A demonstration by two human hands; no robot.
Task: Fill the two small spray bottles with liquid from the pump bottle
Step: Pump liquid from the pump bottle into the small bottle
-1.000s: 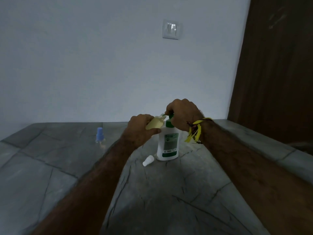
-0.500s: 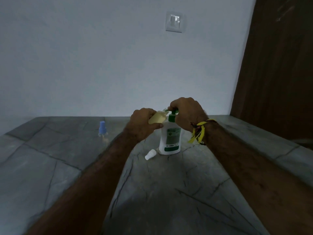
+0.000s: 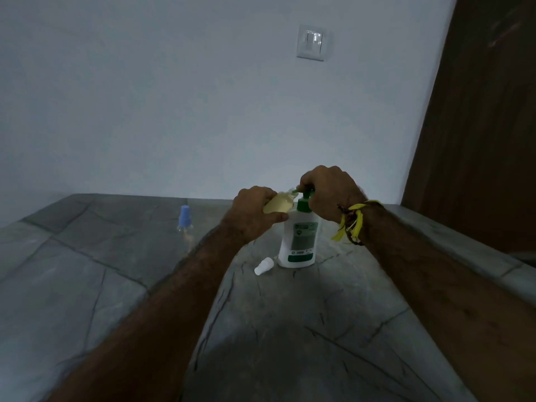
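The room is dim, with a cool bluish cast over everything. A plain pale wall [image 3: 145, 97] fills the upper part of the view, unmarked apart from a white light switch plate [image 3: 311, 42] set high and right of centre. Along the right edge stands a dark brown wooden panel [image 3: 478, 126], perhaps a door or a wardrobe side; it leans in the wide-angle picture. Below the wall stretches a grey stone surface [image 3: 87, 285] with thin dark veins and straight joint lines crossing it. It meets the wall in a clean edge at the back. Deep shadow covers its near part.
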